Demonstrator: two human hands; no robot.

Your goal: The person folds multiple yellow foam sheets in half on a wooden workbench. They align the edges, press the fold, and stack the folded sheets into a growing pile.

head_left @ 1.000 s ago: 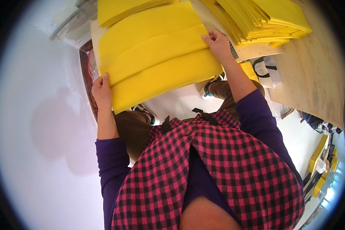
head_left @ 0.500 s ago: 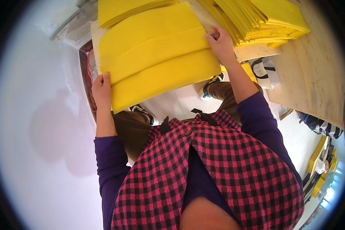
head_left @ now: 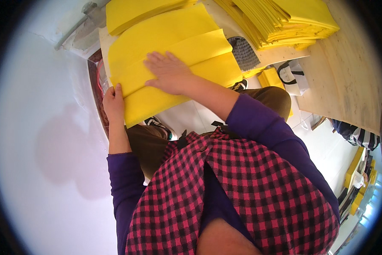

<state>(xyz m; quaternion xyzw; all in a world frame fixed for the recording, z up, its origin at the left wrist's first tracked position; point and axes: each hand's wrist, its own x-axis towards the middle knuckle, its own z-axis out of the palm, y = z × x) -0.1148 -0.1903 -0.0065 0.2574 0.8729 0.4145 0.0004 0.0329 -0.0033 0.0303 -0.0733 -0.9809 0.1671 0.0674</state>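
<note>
Nearest, a checked apron (head_left: 174,199), pink and black, worn over purple sleeves (head_left: 125,178) pushed up to the forearms. Brown trousers (head_left: 142,146) beyond it, knees apart; a dark shoe (head_left: 157,123) shows between them on the pale floor (head_left: 199,114). Next, the cloth (head_left: 144,49): yellow, lying in front of the body, folds running across it, near edge reaching out above the floor. Left hand (head_left: 113,102) at its left edge, near the corner; fingers curled, thumb on top, gripping that edge. Right hand (head_left: 169,74) lies on the middle of the cloth, palm down, fingers open and spread, nothing grasped; its forearm crosses the right part of the near strip. Just past the right edge, a grey ribbed pad (head_left: 242,53), partly covered. Pale wooden table (head_left: 225,19) underneath. Further right, below table level, a white bag (head_left: 299,78) with black handles, beside yellow pieces (head_left: 269,80); a wide wooden board (head_left: 339,72) spreads to the right of these. Farther out, beyond the cloth: a yellow pile (head_left: 140,17) at upper left, and at upper right a larger stack (head_left: 301,25) of folded yellow sheets, layers fanned. White wall (head_left: 55,127) along the left, shadow on it.
</note>
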